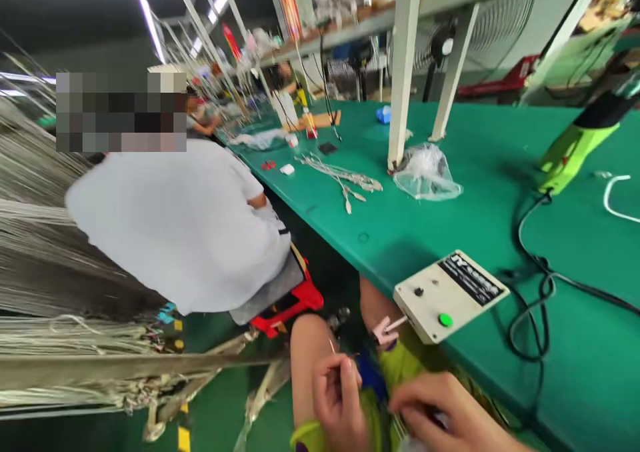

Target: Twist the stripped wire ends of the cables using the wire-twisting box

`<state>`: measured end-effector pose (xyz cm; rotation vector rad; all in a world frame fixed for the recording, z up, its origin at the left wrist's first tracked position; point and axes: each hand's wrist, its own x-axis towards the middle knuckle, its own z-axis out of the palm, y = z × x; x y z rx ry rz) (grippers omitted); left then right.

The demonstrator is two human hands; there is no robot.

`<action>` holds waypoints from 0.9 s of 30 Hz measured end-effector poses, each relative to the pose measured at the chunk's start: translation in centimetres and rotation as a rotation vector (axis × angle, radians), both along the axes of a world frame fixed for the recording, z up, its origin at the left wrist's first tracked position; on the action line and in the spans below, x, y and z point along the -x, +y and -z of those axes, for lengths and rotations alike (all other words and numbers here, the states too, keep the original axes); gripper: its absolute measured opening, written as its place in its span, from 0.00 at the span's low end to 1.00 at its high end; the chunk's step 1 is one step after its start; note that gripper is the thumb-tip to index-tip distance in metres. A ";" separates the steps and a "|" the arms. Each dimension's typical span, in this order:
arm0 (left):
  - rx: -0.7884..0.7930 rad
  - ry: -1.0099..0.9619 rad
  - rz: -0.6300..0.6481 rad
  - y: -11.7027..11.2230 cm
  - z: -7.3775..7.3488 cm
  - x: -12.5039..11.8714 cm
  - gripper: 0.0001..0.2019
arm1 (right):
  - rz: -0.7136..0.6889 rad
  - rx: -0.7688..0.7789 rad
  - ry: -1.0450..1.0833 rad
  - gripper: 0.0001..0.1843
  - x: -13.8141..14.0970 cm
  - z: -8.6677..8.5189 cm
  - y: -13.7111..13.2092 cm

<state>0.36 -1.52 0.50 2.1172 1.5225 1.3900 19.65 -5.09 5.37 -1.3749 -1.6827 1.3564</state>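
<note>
My left hand (336,399) is low in the view over my lap, its fingers pinched on a thin pale wire (332,347) that sticks up from them. My right hand (440,412) lies beside it to the right, fingers curled down over something blue and yellow-green (373,375) in my lap; what it grips is hidden. Both hands are below the front edge of the green workbench (390,239), just under a beige control box (450,294) with a green button.
A person in a white shirt (185,219) sits at left on a red stool (295,302). Bundles of wires (45,239) hang far left. On the bench lie a wire bunch (345,175), a plastic bag (425,172), black cables (540,292) and a green tool (575,149).
</note>
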 end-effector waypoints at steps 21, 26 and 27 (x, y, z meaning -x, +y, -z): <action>0.044 -0.493 -0.039 -5.4 -0.4 -2.5 0.03 | 0.253 0.599 0.785 0.16 1.0 -1.3 -0.6; 0.019 -0.403 0.105 -5.8 -0.1 -2.4 0.05 | 0.366 0.609 0.793 0.16 0.7 -1.1 -0.9; 0.019 -0.383 0.150 -5.6 -0.2 -2.3 0.06 | 0.370 0.611 0.808 0.15 0.6 -1.1 -0.9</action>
